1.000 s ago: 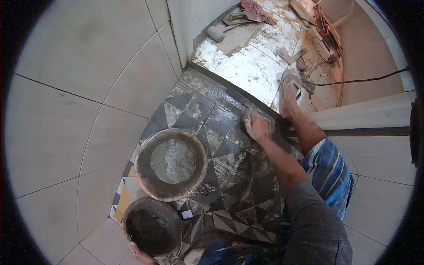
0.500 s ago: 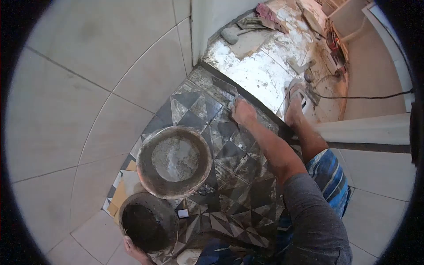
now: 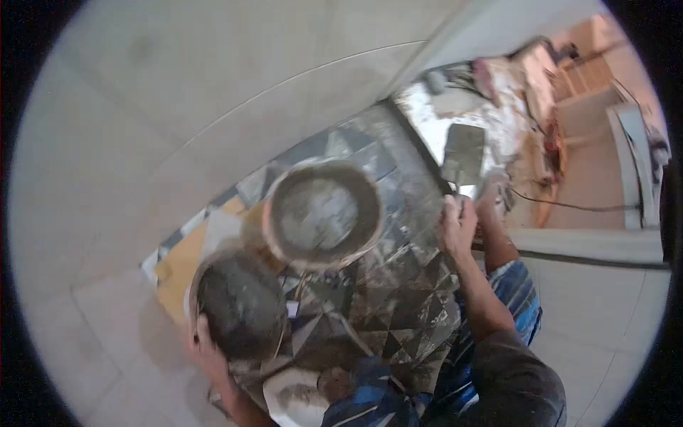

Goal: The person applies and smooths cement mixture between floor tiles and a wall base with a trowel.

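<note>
My right hand is closed round the handle of a trowel. Its flat, roughly rectangular grey blade points away from me and overlaps the bright floor beyond the dark threshold. At the lower left, my left hand grips the rim of a dark, dirty basin, whose inside is coated with grey residue. Just beyond it stands a second round basin with wet grey mortar in its bottom. Both basins rest on the patterned tile floor, which is smeared with grey. The picture is somewhat blurred.
A pale tiled wall rises close on the left. Yellowish cardboard lies beside the basins. A sandalled foot is by the threshold. Past it, a black cable crosses the floor near scattered tools and a cloth.
My right hand has lifted from the floor by the threshold, bringing the trowel's blade into plain view. My left hand has shifted up along the near basin's rim. The camera view has swung.
</note>
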`<control>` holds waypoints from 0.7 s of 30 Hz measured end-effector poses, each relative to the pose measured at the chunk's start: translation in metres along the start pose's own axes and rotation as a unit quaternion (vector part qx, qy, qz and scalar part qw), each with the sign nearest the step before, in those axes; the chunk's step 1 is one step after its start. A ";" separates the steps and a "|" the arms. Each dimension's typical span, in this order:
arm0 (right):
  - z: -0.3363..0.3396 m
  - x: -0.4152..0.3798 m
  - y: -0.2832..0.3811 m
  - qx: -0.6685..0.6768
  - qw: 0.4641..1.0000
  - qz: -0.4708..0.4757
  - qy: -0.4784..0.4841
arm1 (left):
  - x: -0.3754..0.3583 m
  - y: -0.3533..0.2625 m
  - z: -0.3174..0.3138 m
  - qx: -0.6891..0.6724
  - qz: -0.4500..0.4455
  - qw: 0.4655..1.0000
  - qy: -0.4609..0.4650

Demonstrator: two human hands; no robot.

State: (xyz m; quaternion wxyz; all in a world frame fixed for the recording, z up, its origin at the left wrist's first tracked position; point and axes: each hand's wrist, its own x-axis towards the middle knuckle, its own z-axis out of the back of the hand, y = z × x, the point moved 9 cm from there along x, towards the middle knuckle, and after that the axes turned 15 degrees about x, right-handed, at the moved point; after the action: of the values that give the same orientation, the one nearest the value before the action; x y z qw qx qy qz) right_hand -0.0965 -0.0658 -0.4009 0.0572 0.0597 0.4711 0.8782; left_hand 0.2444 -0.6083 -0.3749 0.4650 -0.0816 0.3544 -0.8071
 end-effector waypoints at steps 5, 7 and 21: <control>-0.103 -0.118 0.087 0.195 0.960 0.042 0.198 | 0.016 0.039 0.014 -0.047 0.090 0.995 0.005; -0.153 -0.180 0.093 0.056 0.928 0.009 0.368 | 0.019 0.041 0.031 -0.023 0.076 0.997 -0.024; -0.311 -0.297 0.104 -0.133 0.764 0.094 0.624 | 0.038 0.117 0.064 -0.180 0.107 0.977 0.031</control>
State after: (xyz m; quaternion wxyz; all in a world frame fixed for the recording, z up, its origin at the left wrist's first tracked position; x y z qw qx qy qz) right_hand 0.1425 -0.4247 -0.4994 -0.3245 -0.4660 0.2737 0.7763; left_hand 0.3341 -0.7078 -0.4117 0.5148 -0.1007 0.5151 -0.6779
